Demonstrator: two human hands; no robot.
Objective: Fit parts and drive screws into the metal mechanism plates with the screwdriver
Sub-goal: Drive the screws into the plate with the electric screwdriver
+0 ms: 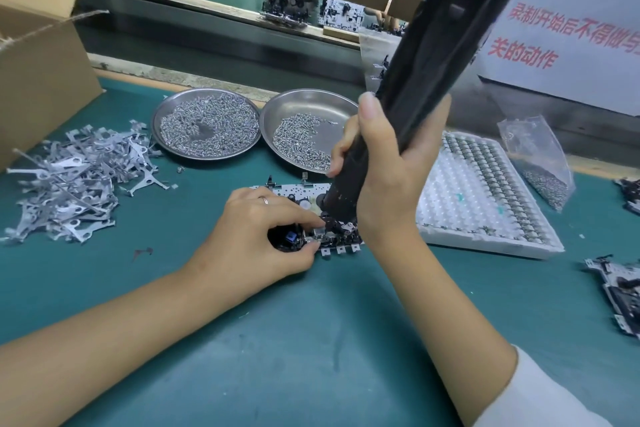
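Note:
A metal mechanism plate point(298, 191) with black parts lies on the green mat at the centre. My left hand point(254, 236) rests on its near left side, thumb and forefinger pinching a small part on it. My right hand point(381, 166) grips the black electric screwdriver point(426, 55), which leans up to the right with its tip down on the plate's near right area. The tip itself is hidden among the black parts.
Two steel dishes of screws point(206, 124) point(304, 130) stand behind the plate. A heap of flat metal levers point(76, 180) lies left, beside a cardboard box point(38, 69). A white tray of small parts point(481, 198) and a plastic bag point(540, 159) sit right; more mechanisms point(620, 295) lie far right.

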